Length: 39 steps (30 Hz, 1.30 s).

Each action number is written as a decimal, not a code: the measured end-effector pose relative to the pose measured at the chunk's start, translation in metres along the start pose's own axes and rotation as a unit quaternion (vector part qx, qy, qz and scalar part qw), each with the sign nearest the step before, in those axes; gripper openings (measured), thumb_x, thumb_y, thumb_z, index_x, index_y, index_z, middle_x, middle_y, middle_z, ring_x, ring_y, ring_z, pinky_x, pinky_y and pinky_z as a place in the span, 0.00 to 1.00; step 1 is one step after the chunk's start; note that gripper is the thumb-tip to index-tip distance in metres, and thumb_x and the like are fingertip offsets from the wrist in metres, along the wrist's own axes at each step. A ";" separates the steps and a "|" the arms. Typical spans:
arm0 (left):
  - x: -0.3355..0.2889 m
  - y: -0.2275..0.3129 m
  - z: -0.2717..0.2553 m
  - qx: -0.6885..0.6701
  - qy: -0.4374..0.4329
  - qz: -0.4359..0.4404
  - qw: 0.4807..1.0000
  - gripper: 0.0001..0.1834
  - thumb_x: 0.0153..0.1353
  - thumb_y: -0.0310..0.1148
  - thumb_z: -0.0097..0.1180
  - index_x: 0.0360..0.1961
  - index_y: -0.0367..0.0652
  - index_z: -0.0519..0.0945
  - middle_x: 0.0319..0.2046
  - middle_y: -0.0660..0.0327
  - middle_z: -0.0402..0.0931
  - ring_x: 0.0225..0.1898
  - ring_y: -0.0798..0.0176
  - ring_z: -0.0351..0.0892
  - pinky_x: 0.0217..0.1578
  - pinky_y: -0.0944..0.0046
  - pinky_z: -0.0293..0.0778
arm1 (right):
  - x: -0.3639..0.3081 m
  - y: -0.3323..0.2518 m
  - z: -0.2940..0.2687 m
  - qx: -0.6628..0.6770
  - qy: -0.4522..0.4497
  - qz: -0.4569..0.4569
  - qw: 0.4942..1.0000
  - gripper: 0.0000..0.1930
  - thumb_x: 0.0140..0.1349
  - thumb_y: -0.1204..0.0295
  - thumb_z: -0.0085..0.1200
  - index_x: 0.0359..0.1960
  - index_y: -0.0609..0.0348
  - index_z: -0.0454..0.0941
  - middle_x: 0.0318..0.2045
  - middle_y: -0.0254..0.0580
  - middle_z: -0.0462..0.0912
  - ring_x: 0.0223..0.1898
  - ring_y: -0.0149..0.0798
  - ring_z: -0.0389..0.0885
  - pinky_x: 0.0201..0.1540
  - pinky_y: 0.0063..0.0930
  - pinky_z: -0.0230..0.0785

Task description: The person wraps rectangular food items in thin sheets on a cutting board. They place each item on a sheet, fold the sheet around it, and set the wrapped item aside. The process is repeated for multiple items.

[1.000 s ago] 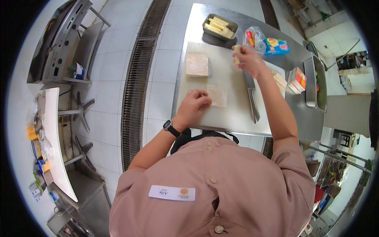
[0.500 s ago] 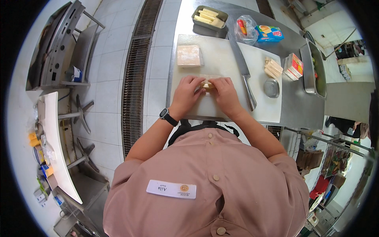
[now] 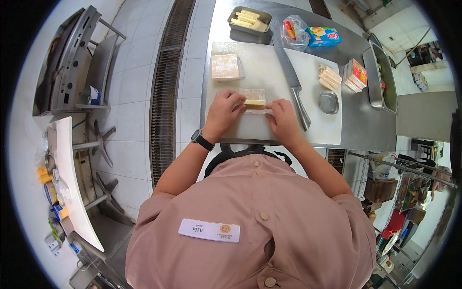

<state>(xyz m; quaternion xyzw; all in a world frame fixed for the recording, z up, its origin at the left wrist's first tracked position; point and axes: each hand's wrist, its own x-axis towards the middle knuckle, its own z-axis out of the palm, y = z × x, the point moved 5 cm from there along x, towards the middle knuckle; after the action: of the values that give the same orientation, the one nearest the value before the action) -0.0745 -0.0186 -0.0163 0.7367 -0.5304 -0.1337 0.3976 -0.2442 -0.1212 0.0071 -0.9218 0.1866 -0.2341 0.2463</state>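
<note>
Board [image 3: 269, 130], wrapper [image 3: 253, 94] half-hidden by hands

Single head-worn fisheye, facing steeply down, near white cutting board [image 3: 269, 130]

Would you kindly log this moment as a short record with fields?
Surface: white cutting board on steel counter
Left hand: fingers on the wrapper sheet
Right hand: fingers at the yellow strip lying on the sheet
Beside: knife, right of the hands
Far edge: metal tray of yellow sticks
Left of sheet: wrapper stack
</note>
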 end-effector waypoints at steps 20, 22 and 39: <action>0.001 0.025 0.009 0.051 -0.018 0.127 0.990 0.15 0.56 0.27 0.65 0.46 0.46 0.82 0.43 0.59 0.79 0.47 0.50 0.74 0.51 0.55 0.71 | 0.020 0.013 0.009 -0.020 0.006 -0.044 0.999 0.09 0.56 0.74 0.60 0.37 0.57 0.75 0.40 0.44 0.75 0.45 0.51 0.74 0.47 0.43 0.66; 0.010 0.019 0.009 0.006 -0.028 0.106 0.994 0.11 0.58 0.26 0.64 0.43 0.44 0.83 0.41 0.58 0.80 0.45 0.50 0.75 0.49 0.56 0.73 | 0.025 0.021 0.012 0.004 -0.001 -0.006 1.000 0.08 0.57 0.74 0.59 0.38 0.57 0.76 0.40 0.44 0.75 0.45 0.51 0.74 0.47 0.43 0.66; 0.042 0.011 -0.001 -0.007 -0.005 0.028 1.000 0.09 0.59 0.28 0.64 0.42 0.42 0.84 0.40 0.55 0.81 0.43 0.50 0.78 0.46 0.57 0.75 | 0.032 0.000 0.014 -0.159 0.006 -0.120 0.980 0.09 0.57 0.69 0.53 0.40 0.52 0.80 0.40 0.35 0.78 0.46 0.42 0.73 0.51 0.38 0.62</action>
<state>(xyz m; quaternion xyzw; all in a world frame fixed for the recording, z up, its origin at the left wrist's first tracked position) -0.0641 -0.0568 0.0015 0.7183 -0.5516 -0.1300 0.4035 -0.2103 -0.1305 0.0069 -0.9634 0.1111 -0.2349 0.0656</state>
